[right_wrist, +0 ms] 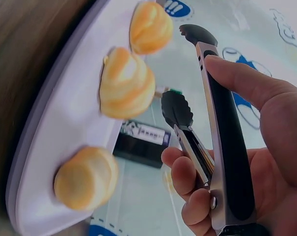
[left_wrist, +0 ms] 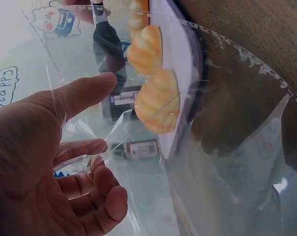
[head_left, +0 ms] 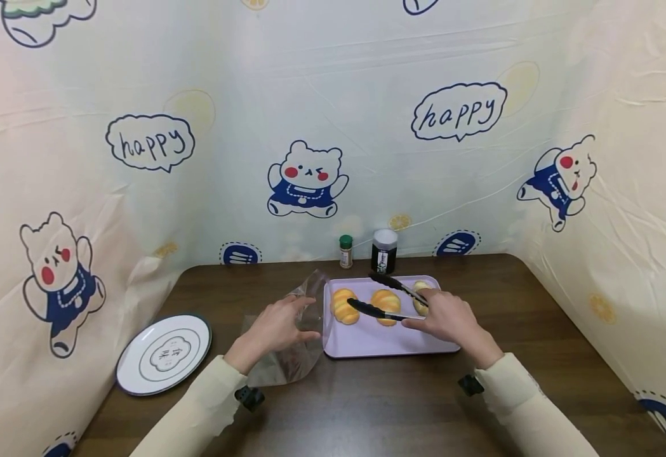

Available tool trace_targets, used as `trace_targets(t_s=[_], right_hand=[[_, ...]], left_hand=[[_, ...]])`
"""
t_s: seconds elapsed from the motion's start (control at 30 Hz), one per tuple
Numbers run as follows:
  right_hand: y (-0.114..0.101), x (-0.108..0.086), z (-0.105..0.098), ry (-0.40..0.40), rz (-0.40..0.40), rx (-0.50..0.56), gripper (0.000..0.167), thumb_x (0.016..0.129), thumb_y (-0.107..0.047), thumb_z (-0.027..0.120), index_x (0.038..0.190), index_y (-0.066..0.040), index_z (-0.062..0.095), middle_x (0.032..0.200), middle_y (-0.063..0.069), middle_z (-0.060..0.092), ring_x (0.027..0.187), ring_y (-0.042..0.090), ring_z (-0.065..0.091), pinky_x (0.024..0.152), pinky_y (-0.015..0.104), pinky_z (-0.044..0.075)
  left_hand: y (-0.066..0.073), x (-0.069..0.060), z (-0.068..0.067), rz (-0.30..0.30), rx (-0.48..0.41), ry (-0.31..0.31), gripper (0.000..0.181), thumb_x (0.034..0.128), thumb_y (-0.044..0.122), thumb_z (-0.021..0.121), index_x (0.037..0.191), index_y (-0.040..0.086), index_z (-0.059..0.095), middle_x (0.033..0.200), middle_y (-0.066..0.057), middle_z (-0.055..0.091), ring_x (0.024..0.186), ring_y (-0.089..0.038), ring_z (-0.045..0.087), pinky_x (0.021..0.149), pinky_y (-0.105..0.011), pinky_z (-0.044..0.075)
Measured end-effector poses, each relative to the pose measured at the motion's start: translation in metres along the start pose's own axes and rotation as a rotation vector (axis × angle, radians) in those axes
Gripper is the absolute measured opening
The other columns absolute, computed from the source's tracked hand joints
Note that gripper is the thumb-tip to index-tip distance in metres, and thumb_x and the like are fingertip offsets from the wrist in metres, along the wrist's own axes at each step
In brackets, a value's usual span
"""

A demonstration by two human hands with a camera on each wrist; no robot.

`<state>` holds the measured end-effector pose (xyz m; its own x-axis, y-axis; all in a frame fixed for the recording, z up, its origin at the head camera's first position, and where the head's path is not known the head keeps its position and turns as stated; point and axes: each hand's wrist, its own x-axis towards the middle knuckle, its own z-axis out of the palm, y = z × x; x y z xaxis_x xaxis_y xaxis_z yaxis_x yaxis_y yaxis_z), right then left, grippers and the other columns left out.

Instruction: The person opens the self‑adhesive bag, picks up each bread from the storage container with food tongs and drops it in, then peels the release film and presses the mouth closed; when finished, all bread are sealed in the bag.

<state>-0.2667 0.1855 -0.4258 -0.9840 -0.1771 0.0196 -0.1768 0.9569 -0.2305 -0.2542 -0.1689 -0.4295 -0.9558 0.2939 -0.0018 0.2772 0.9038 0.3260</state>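
Note:
A clear plastic bag (head_left: 287, 368) is at my left hand (head_left: 280, 330). The left thumb and index finger are spread apart, and film gathers at the curled fingers in the left wrist view. My right hand (head_left: 449, 320) grips metal tongs (right_wrist: 214, 132) with black tips, their arms spread. In the head view the tongs reach across a lilac tray (head_left: 361, 346). On it sit a left bread roll (head_left: 344, 307), a middle bread roll (head_left: 386, 306) and a right bread roll (head_left: 421, 289), partly hidden by the right hand and tongs.
A white plate (head_left: 164, 355) with a dark rim lies at the table's left edge. Behind the tray stand a green-capped shaker bottle (head_left: 346, 251) and a dark jar (head_left: 384, 252) with a pale lid. A printed cloth (head_left: 230, 158) hangs around the wooden table (head_left: 367, 406).

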Motion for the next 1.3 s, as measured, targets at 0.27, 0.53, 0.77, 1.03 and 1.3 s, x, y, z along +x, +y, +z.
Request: trace_targets(t_s=[0.27,0.53,0.77,1.03,1.3], right_hand=[[-0.019,0.002,0.009,0.026,-0.074,-0.046,0.078,0.073,-0.063,0.078,0.129,-0.01,0.065,0.106,0.007,0.072,0.082,0.021,0.063,0.064,0.041,0.054],[-0.033,0.007,0.017,0.005,-0.102,-0.079,0.077,0.074,-0.062,0.079,0.129,-0.009,0.066,0.113,0.008,0.073,0.085,0.018,0.063,0.079,0.043,0.057],[-0.037,0.008,0.021,0.043,-0.128,-0.131,0.068,0.074,-0.06,0.079,0.12,-0.01,0.069,0.098,0.006,0.074,0.071,0.015,0.057,0.063,0.037,0.052],[-0.036,0.009,0.02,0.052,-0.133,-0.152,0.063,0.076,-0.058,0.079,0.119,-0.013,0.07,0.092,0.005,0.074,0.067,0.015,0.055,0.058,0.036,0.049],[-0.031,0.002,0.008,0.041,-0.106,-0.093,0.068,0.077,-0.061,0.077,0.127,-0.017,0.068,0.11,0.005,0.075,0.082,0.018,0.064,0.064,0.04,0.054]], left_hand=[[-0.001,0.0,0.001,0.02,0.014,0.004,0.077,0.0777,0.054,0.08,0.143,0.023,0.054,0.143,-0.017,0.056,0.116,-0.035,0.064,0.095,-0.056,0.053],[-0.001,-0.001,0.002,-0.012,0.005,-0.012,0.077,0.0775,0.054,0.08,0.144,0.025,0.054,0.143,-0.015,0.056,0.119,-0.035,0.062,0.097,-0.057,0.052],[0.0,-0.002,0.001,0.012,0.008,-0.006,0.076,0.0781,0.052,0.08,0.143,0.023,0.055,0.142,-0.015,0.058,0.116,-0.033,0.064,0.095,-0.055,0.053],[-0.001,-0.001,0.0,0.018,0.01,0.003,0.075,0.0787,0.051,0.08,0.143,0.023,0.055,0.143,-0.017,0.057,0.116,-0.035,0.064,0.095,-0.056,0.052],[-0.001,0.0,-0.001,0.01,0.021,-0.003,0.076,0.0778,0.051,0.081,0.143,0.023,0.054,0.142,-0.015,0.058,0.115,-0.035,0.064,0.093,-0.058,0.053]])
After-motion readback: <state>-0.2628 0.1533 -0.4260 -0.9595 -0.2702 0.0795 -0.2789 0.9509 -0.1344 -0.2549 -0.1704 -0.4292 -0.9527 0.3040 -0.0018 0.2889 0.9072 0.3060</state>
